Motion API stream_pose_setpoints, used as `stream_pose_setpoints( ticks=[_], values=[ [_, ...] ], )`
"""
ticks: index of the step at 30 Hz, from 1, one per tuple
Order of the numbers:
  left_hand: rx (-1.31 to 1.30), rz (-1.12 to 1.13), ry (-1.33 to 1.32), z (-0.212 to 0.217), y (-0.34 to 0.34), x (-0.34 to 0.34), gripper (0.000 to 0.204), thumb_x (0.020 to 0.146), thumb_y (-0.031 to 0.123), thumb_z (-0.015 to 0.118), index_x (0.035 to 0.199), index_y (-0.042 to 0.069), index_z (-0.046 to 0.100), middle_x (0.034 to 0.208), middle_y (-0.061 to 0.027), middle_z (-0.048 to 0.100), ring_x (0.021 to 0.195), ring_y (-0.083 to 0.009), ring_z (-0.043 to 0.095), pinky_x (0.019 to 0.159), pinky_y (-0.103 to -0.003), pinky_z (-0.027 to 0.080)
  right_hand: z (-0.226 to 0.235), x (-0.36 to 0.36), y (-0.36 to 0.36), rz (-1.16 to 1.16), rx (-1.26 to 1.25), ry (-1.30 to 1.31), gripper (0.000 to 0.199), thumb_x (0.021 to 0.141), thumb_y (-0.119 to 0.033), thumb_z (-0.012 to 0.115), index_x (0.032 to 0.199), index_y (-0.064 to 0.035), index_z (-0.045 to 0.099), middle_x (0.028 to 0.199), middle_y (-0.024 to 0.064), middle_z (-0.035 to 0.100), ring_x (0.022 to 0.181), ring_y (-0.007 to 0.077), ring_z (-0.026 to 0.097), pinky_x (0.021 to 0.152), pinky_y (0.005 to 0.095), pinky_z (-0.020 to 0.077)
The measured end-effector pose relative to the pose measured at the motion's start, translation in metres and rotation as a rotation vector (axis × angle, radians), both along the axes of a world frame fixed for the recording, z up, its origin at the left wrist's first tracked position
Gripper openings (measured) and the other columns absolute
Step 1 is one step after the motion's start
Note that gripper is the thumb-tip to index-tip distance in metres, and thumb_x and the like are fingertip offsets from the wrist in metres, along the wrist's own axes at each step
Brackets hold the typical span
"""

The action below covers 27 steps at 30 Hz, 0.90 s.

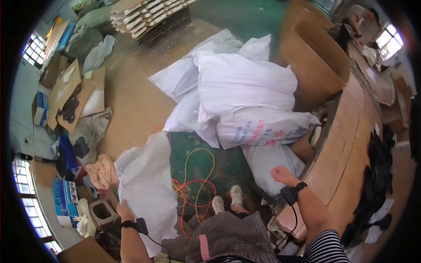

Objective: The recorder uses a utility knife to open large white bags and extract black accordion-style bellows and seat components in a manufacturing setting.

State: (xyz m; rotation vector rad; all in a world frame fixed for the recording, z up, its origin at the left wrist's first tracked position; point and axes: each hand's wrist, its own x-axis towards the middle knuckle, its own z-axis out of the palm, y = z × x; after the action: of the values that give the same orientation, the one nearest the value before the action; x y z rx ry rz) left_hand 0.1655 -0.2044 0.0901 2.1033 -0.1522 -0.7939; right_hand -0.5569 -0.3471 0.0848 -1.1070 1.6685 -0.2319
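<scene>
The limp sack (147, 175) could snag on the hoses (210, 153), or a foot could catch in them, because the loops lie loose between it and the shoes (236, 196). The sack hangs just right of and beyond the left hand (126, 211), whose fingers close on its edge; the right hand (283, 175), loosely fisted, looks empty, well apart from it.
</scene>
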Motion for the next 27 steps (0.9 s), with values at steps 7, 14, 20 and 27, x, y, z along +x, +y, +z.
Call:
stream_pose_setpoints(
  ticks=[7, 14, 20, 27],
  values=[
    [0.01, 0.226, -0.039, -0.061, 0.008, -0.012, 0.037, 0.086, 0.015, 0.054, 0.118, -0.004, 0.053, 0.101, -0.0119, 0.061, 0.086, -0.0247, 0.059, 0.077, -0.037, 0.048, -0.068, 0.007, -0.109, 0.163, -0.062, -0.026, 0.022, 0.083, -0.023, 0.059, 0.082, -0.0013, 0.063, 0.066, 0.0056, 0.059, 0.055, 0.0129, 0.056, 0.053, 0.029, 0.0448],
    [0.036, 0.309, 0.007, -0.12, 0.057, -0.012, 0.037, 0.086, 0.013, 0.052, 0.12, -0.001, 0.05, 0.103, -0.0109, 0.059, 0.089, -0.0266, 0.058, 0.078, -0.04, 0.048, -0.133, 0.139, -0.25, -0.283, 0.01, -0.399, 0.041, 0.089, -0.041, 0.058, 0.098, -0.0015, 0.055, 0.085, 0.009, 0.058, 0.063, 0.0179, 0.058, 0.058, 0.0304, 0.0501],
    [-0.067, 0.432, 0.04, -0.126, 0.097, -0.013, 0.034, 0.086, 0.012, 0.054, 0.117, -0.002, 0.052, 0.099, -0.0095, 0.059, 0.086, -0.0244, 0.059, 0.077, -0.037, 0.048, -0.196, 0.181, -0.31, -0.5, 0.095, -0.638, 0.064, 0.085, -0.052, 0.059, 0.121, -0.0014, 0.042, 0.097, 0.0145, 0.055, 0.071, 0.0243, 0.06, 0.061, 0.0357, 0.0525],
    [-0.025, 0.483, 0.118, -0.132, 0.132, -0.056, 0.028, 0.087, 0.009, 0.051, 0.114, 0.001, 0.052, 0.101, -0.0096, 0.059, 0.09, -0.0263, 0.058, 0.081, -0.04, 0.049, -0.218, 0.194, -0.34, -0.548, 0.013, -0.575, 0.058, 0.088, -0.047, 0.058, 0.113, 0.0042, 0.046, 0.102, 0.0192, 0.058, 0.077, 0.0242, 0.06, 0.065, 0.0353, 0.0517]
  ],
)
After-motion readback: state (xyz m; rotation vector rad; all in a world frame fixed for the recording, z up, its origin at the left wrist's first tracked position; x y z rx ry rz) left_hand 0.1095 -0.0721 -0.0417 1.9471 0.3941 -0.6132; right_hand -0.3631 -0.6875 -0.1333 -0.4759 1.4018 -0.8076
